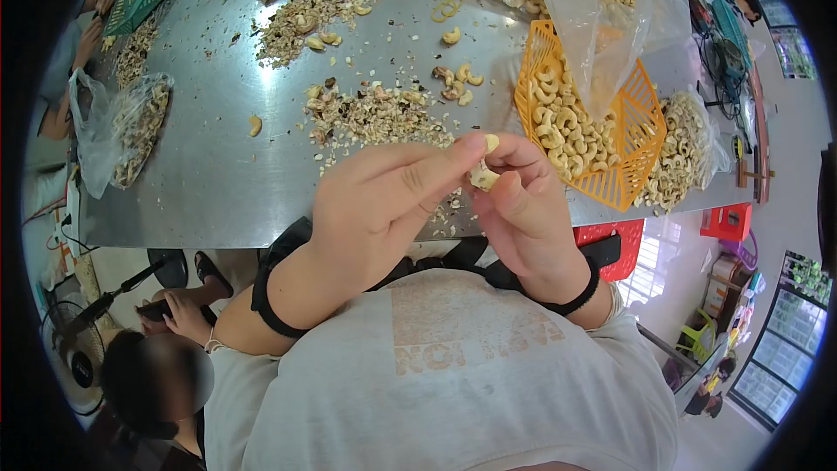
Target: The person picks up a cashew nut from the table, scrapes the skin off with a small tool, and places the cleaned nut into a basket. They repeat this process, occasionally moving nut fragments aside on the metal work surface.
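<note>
Head view: L hand [384,201] & R hand [532,209] pinch cashew pieces [483,176] btwn nearly closed fingers, over worktop's [227,148] near edge. Orange basket [639,122] w/ cashews [567,131] sits just beside R hand.

Orange basket [641,161] blocks the right; bare tabletop [222,183] lies left

Bright windows [787,342] at right, white glare on the metal table [218,183], dark fisheye-bent edges.
</note>
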The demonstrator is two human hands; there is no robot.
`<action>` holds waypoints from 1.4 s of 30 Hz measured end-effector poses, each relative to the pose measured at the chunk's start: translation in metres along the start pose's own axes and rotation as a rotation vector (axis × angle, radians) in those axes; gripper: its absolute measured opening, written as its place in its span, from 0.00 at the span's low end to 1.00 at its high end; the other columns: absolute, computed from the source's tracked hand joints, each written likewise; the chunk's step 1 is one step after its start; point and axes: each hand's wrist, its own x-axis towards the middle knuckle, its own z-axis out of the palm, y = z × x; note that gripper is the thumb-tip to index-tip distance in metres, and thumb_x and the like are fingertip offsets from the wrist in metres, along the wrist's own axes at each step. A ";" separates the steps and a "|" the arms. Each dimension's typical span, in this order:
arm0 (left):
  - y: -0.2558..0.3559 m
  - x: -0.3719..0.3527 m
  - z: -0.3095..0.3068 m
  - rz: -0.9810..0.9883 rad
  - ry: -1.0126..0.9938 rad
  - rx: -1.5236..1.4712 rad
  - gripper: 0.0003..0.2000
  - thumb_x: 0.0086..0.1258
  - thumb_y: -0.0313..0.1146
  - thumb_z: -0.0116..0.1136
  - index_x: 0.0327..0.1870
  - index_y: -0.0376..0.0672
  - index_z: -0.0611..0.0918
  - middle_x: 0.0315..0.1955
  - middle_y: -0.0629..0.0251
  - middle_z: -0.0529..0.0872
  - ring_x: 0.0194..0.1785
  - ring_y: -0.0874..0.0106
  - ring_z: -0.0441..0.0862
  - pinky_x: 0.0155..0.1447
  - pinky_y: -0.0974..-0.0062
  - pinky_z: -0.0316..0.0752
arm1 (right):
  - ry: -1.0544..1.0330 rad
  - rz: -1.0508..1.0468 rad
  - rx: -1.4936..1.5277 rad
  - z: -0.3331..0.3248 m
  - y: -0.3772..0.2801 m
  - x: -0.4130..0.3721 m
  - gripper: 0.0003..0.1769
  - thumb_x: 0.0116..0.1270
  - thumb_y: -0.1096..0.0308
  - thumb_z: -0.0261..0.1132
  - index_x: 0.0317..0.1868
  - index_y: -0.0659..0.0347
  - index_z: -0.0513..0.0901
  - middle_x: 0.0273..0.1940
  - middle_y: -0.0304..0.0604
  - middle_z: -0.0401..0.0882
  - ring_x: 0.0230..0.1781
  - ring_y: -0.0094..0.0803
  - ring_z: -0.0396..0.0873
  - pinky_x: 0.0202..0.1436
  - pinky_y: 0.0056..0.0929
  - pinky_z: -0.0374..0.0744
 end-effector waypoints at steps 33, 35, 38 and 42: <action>0.006 0.005 -0.015 0.052 -0.144 0.132 0.20 0.47 0.20 0.56 0.46 0.39 0.75 0.28 0.60 0.79 0.24 0.69 0.74 0.28 0.78 0.67 | -0.066 -0.161 -0.471 0.002 -0.013 0.003 0.17 0.44 0.77 0.69 0.36 0.65 0.73 0.34 0.39 0.75 0.34 0.21 0.71 0.42 0.21 0.70; 0.006 0.005 -0.016 0.043 -0.155 0.148 0.19 0.48 0.21 0.55 0.45 0.40 0.76 0.28 0.60 0.79 0.25 0.69 0.74 0.28 0.78 0.67 | -0.058 -0.145 -0.464 0.001 -0.014 0.003 0.17 0.44 0.77 0.69 0.36 0.65 0.73 0.34 0.39 0.75 0.34 0.21 0.71 0.42 0.21 0.70; 0.006 0.004 -0.014 0.023 -0.145 0.135 0.17 0.50 0.22 0.54 0.45 0.40 0.76 0.29 0.60 0.80 0.27 0.69 0.76 0.30 0.78 0.68 | -0.046 -0.121 -0.448 0.001 -0.014 0.003 0.17 0.44 0.76 0.69 0.35 0.65 0.73 0.34 0.39 0.74 0.34 0.21 0.70 0.42 0.21 0.70; 0.002 0.004 -0.006 0.041 -0.030 0.025 0.18 0.48 0.22 0.54 0.44 0.43 0.78 0.26 0.62 0.80 0.22 0.71 0.74 0.24 0.80 0.68 | -0.032 -0.066 -0.383 0.003 -0.015 0.003 0.17 0.44 0.76 0.69 0.35 0.64 0.72 0.33 0.38 0.73 0.34 0.21 0.70 0.42 0.20 0.70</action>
